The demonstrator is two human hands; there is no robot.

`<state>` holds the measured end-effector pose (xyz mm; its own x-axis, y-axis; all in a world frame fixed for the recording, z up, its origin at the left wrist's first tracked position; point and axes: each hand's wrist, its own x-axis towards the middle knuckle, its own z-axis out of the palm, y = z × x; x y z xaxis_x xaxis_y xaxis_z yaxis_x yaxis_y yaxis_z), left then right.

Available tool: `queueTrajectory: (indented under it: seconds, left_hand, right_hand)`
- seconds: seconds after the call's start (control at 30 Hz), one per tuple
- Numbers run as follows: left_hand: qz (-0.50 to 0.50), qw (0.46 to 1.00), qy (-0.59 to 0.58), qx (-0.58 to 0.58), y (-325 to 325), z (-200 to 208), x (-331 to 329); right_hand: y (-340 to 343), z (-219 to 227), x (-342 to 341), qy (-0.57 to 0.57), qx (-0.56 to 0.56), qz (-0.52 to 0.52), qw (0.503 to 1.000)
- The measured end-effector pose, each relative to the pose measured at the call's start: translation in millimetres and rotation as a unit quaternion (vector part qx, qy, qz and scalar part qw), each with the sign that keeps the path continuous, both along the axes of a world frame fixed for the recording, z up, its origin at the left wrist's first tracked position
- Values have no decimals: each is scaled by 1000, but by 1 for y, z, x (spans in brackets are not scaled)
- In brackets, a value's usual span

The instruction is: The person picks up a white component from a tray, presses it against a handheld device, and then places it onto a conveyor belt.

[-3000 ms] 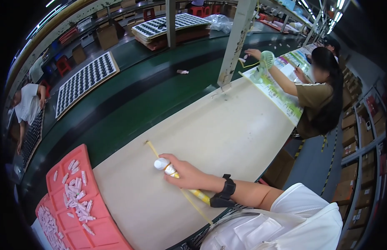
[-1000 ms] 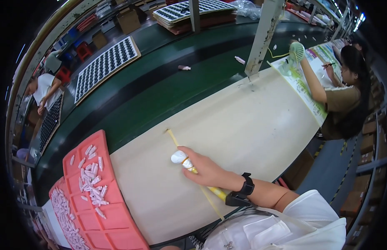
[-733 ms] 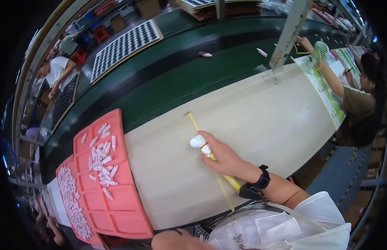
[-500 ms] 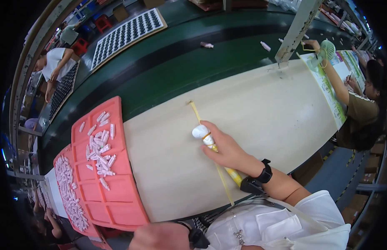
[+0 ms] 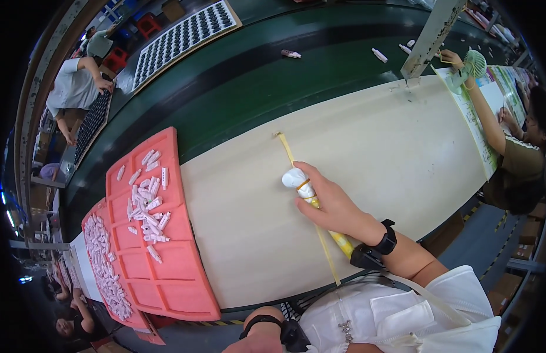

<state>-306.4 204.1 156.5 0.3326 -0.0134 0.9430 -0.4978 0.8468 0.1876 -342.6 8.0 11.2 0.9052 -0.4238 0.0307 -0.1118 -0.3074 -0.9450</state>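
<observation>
Clasped in the right hand, over the middle of the beige worktable: a white-headed yellow stick, white end foremost, tail running back to the black wrist unit. Closed snugly round the shaft; cannot tell whether resting on the tabletop or just above. Already bound behind the head with an orange band, apparently complete there. Stretched across the table beneath: a yellow strip. At the lower edge, only partly in view: the left hand, fingers cut off, so cannot tell how far open or whether holding anything. To the left, a pink compartmented tray of small pale-pink tubes, lying loose at mixed angles, not lined up. Just beside it, a second pink tray, heaped more densely, likewise unarranged. Farther out, more tubes scattered on the green conveyor belt; at far right, a light-green fan near a co-worker's brown sleeve.
</observation>
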Motion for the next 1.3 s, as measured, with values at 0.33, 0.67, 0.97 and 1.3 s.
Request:
queueTrajectory:
  seconds: [0.33, 0.67, 0.97, 1.3]
  left_hand:
    - [109, 984, 47, -133, -20, 24, -1]
    - [-175, 918, -151, 323, 52, 22, 43]
    - [616, 450, 5, 646, 112, -92, 102]
    - [555, 430, -19, 712, 135, -139, 121]
  right_hand:
    - [2, -2, 3, -3, -15, 1, 1000]
    - [8, -1, 3, 7, -17, 0, 1000]
    - [10, 2, 4, 15, -9, 0, 1000]
    - [12, 0, 7, 34, 26, -12, 999]
